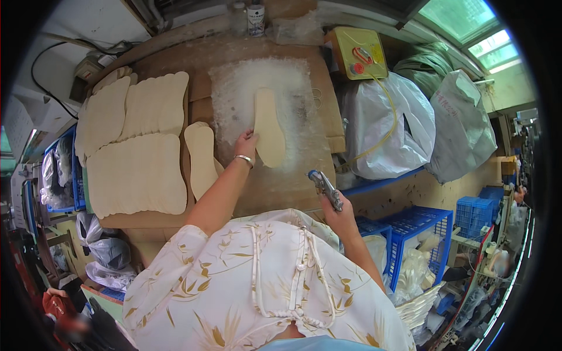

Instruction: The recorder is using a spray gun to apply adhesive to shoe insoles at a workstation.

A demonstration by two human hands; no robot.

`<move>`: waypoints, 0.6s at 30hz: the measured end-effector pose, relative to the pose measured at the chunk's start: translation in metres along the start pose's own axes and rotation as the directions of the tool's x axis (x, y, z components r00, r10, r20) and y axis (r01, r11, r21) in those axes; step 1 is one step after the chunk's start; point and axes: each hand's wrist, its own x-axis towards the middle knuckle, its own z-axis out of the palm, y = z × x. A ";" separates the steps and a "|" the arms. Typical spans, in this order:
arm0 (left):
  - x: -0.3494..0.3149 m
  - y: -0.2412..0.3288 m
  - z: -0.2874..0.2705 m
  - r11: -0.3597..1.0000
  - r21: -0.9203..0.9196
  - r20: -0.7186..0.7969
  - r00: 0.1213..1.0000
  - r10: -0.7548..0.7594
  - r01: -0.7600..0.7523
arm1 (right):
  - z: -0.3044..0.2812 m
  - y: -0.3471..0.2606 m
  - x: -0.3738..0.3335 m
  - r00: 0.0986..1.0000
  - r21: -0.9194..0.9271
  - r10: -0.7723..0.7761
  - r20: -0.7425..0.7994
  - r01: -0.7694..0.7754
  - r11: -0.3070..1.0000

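Observation:
My left hand (246,144) is closed at the left edge of a cream insole (270,130), pinching it near the middle of its length. The insole lies over a whitened, crusted patch (234,88) on the brown work board. My right hand (339,215) is wrapped round a metal spray gun (329,193) with a blue tip, held by the board's right edge and apart from the insole. A few loose insoles (200,158) lie left of my left forearm. Farther left, many more insoles (136,172) are laid out in overlapping rows.
Behind the spray gun stands a yellow container (357,52) with a red cap and a yellowish hose (389,126). White sacks (392,117) sit to the right. Blue crates (418,228) stand low at right. A spray can (256,20) is at the back edge. Other people are at the sides.

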 end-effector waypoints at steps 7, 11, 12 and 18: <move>-0.064 -0.004 0.008 0.939 0.175 -0.156 0.950 -0.271 0.297 | -0.004 -0.002 -0.001 0.998 0.066 -0.016 -0.056 0.020 0.998; -0.068 -0.018 -0.015 0.922 0.039 -0.053 0.922 -0.383 0.385 | 0.000 -0.017 0.019 0.999 0.047 -0.042 -0.018 0.043 0.998; -0.067 -0.019 -0.019 0.924 0.026 -0.023 0.925 -0.380 0.380 | 0.004 -0.026 0.022 0.998 0.050 -0.057 -0.016 0.058 0.997; -0.070 -0.011 -0.013 0.908 0.106 -0.016 0.913 -0.407 0.406 | 0.023 -0.058 0.032 0.980 0.024 -0.199 -0.022 0.200 0.980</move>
